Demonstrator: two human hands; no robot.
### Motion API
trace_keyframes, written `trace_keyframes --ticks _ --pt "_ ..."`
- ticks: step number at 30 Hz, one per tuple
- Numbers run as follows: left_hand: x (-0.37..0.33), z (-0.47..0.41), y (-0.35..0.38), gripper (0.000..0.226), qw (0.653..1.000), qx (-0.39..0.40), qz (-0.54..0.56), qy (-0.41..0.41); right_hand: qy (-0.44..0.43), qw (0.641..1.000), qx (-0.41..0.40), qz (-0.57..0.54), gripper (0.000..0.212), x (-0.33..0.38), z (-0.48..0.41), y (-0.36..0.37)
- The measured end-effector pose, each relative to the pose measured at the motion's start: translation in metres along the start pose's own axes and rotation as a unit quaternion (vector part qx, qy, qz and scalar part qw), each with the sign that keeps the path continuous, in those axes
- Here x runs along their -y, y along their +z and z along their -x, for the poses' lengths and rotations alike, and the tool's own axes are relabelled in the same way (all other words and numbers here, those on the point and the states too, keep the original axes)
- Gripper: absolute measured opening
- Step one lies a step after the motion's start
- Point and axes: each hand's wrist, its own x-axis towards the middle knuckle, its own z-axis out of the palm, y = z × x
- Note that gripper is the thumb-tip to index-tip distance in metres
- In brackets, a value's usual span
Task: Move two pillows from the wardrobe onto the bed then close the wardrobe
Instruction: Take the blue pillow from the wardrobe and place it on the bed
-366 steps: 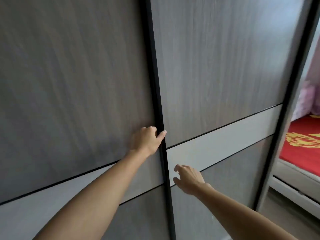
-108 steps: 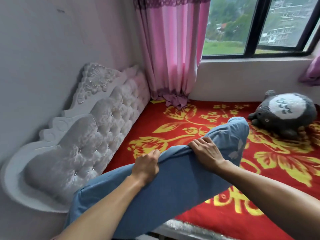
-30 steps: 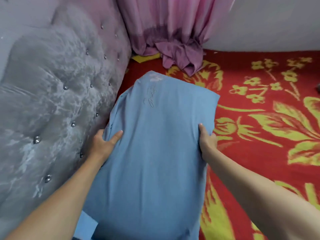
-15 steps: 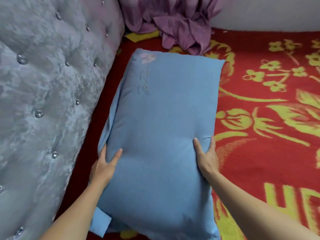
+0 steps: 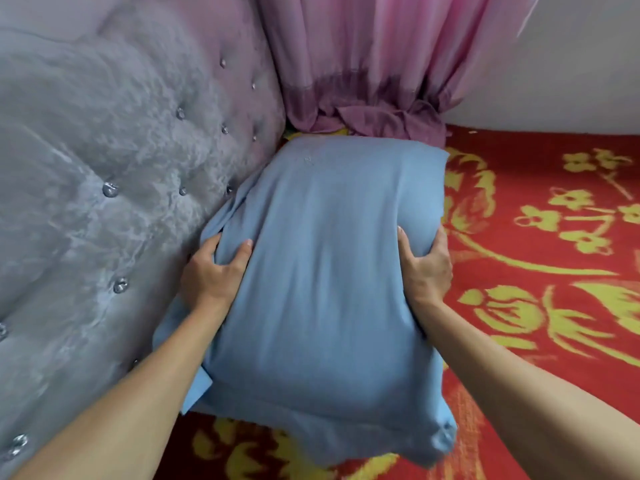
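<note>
A blue pillow point(image 5: 325, 285) lies lengthwise on the bed point(image 5: 540, 271), which has a red cover with yellow flowers. Its far end reaches the curtain hem, and its left side presses against the padded headboard. My left hand point(image 5: 214, 271) grips the pillow's left edge, with bunched fabric under the thumb. On the opposite edge, my right hand point(image 5: 426, 265) clasps the pillow, fingers dug into the side. The pillow's near end looks slightly raised off the cover. No wardrobe and no second pillow are in view.
A grey tufted headboard point(image 5: 114, 188) with shiny buttons fills the left side. A pink curtain point(image 5: 367, 71) hangs down to the bed's far corner, in front of a pale wall point(image 5: 561, 71). Red bed cover stretches away to the right.
Half a second ago my flat hands rested on the lying pillow. Now both hands squeeze its sides, and it has shifted toward the headboard and curtain, its cover wrinkled.
</note>
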Motion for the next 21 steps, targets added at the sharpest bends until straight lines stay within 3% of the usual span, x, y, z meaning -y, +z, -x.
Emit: trace_keyframes --ticks 5,9,12,15,17,21 --pt "0.012 -0.060 0.039 0.065 0.999 0.037 -0.033 0.002 -0.048 0.993 0.103 0.033 0.081 -0.011 -0.056 0.045" --pt "0.060 -0.072 0.075 0.072 0.991 0.130 0.009 -0.029 -0.058 0.974 0.181 0.121 0.081 -0.053 -0.059 0.075" --pt "0.102 -0.052 0.098 0.074 0.974 0.137 -0.179 -0.003 -0.114 0.951 0.149 0.246 0.079 -0.079 -0.040 0.097" --pt "0.119 -0.030 0.116 0.061 0.945 0.025 -0.295 0.138 -0.202 0.926 0.084 0.309 0.071 -0.088 -0.032 0.112" --pt "0.120 -0.021 0.119 0.054 0.922 0.007 -0.325 0.209 -0.218 0.919 0.089 0.317 0.067 -0.094 -0.028 0.113" --pt "0.128 0.001 0.087 0.057 0.918 0.124 -0.357 0.122 -0.218 0.906 0.158 0.326 0.063 -0.101 0.002 0.093"
